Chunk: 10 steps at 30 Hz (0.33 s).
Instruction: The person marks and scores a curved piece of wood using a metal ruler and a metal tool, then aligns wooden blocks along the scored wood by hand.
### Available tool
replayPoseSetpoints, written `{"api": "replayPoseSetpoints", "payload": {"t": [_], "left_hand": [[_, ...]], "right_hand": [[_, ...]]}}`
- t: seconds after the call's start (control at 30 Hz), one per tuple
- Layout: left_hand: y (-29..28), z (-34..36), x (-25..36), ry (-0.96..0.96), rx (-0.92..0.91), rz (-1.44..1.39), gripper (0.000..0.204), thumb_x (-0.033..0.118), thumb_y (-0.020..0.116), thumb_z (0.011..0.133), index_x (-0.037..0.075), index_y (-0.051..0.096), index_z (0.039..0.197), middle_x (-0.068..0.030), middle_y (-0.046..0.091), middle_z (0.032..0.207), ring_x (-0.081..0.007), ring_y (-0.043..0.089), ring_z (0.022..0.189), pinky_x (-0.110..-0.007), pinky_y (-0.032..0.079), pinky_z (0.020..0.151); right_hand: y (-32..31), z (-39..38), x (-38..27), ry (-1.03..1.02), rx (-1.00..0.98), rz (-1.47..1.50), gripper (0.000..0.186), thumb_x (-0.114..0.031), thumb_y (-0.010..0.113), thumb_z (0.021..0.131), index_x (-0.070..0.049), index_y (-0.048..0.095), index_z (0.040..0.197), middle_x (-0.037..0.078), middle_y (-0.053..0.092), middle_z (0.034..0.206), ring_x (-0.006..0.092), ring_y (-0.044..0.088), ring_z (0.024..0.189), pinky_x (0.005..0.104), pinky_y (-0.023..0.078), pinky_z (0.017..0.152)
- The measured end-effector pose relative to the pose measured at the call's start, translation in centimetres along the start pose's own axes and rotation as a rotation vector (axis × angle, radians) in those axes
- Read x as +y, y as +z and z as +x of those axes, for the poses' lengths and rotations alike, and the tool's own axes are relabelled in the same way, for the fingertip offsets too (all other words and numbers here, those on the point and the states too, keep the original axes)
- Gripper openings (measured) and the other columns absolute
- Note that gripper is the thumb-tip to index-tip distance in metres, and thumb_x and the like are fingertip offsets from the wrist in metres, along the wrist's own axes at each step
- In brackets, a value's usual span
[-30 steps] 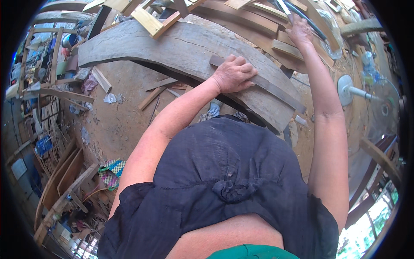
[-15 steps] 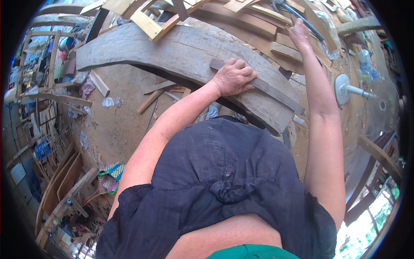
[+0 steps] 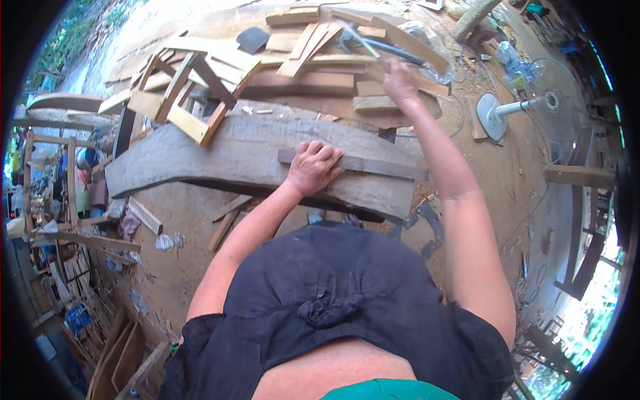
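Note:
A long, curved grey plank [image 3: 227, 150] lies across in front of me. On its right part rests a narrow, darker wooden strip [image 3: 380, 167]. The curled fingers of my left hand [image 3: 315, 168] grip this strip near its left end, pressing it to the plank. Stretched out far ahead, my right hand [image 3: 401, 83] is closed on a thin, pale, stick-like thing [image 3: 360, 39]. That thing points up and to the left and is blurred, so its kind is unclear. Just beyond the hand lies a blue metal bar tool [image 3: 393, 53] among wooden boards.
Stacked boards [image 3: 303, 83] lie beyond the plank. A small wooden frame [image 3: 190, 87] overlaps its far left edge. To the right, a white-based stand fan [image 3: 493, 117] lies on its side. Wood scraps and clutter [image 3: 73, 287] crowd the left.
My view has shifted, showing more of the far boards and ground. The thin pale thing in my right hand now shows more clearly. My left hand keeps its hold on the strip.

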<state>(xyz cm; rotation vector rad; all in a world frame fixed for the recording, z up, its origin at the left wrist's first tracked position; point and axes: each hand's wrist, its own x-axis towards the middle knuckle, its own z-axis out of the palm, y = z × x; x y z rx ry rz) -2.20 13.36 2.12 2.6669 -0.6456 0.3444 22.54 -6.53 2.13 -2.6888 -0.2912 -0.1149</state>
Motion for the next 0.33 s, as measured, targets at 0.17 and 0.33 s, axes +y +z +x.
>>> {"api": "replayPoseSetpoints", "payload": {"t": [0.17,0.33], "left_hand": [[-0.1,0.6,0.5,-0.001,-0.034,0.028,0.043,0.03,0.069,0.073,0.014,0.061,0.112,-0.0013,0.054,0.095,-0.021,0.052,0.094,-0.038,0.038,0.081],[0.4,0.7,0.0,-0.007,-0.067,0.1,0.052,0.034,0.072,0.07,0.015,0.06,0.116,-0.0041,0.054,0.098,-0.0222,0.052,0.097,-0.039,0.039,0.085]], "right_hand": [[1.9,3.5,-0.2,-0.044,-0.112,-0.041,0.03,-0.016,0.061,0.083,-0.01,0.056,0.112,0.024,0.051,0.12,0.0402,0.058,0.108,0.0478,0.047,0.092],[0.0,7.0,0.1,-0.113,-0.401,-0.077,0.062,-0.039,0.069,0.08,-0.013,0.048,0.133,0.024,0.044,0.13,0.04,0.055,0.114,0.044,0.04,0.103]]}}
